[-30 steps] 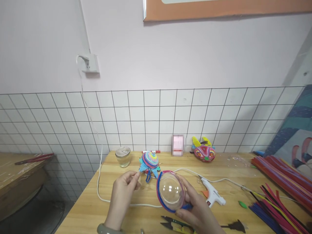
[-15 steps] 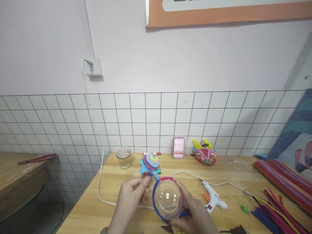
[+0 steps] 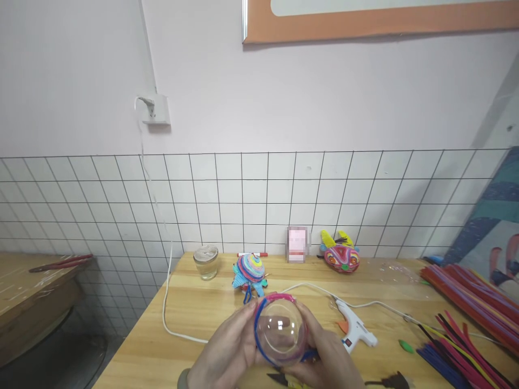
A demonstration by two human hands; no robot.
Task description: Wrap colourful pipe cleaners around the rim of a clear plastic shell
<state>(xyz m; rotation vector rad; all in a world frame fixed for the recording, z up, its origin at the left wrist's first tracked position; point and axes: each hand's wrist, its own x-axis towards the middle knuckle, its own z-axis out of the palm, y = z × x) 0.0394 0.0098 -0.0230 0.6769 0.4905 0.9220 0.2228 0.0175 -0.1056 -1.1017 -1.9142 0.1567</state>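
Observation:
Between my hands is a clear plastic dome (image 3: pixel 280 330), its rim edged with blue and pink pipe cleaner. My left hand (image 3: pixel 229 346) is closed on the dome's left side, fingers partly behind it. From the right, my right hand (image 3: pixel 324 346) grips the opposite edge, with a bit of blue pipe cleaner showing by its fingers. Just beyond the dome sits a striped, coiled pipe-cleaner turtle (image 3: pixel 250 270) with light blue legs. A white glue gun (image 3: pixel 354 327) lies right of my right hand. Below the dome, dark-bladed scissors or pliers (image 3: pixel 279 378) show only in part.
A glass jar (image 3: pixel 206 263) stands at the table's back left. A red-and-white marker (image 3: pixel 252 254) and a colourful animal-face craft (image 3: pixel 341 256) are at the back. Pipe cleaners (image 3: pixel 458 346) lie on the right. A white cord (image 3: pixel 165 308) crosses the table.
My left hand has moved right and down from near the turtle and now holds the dome's left side. My right hand keeps its hold, and the dome stays nearly in place.

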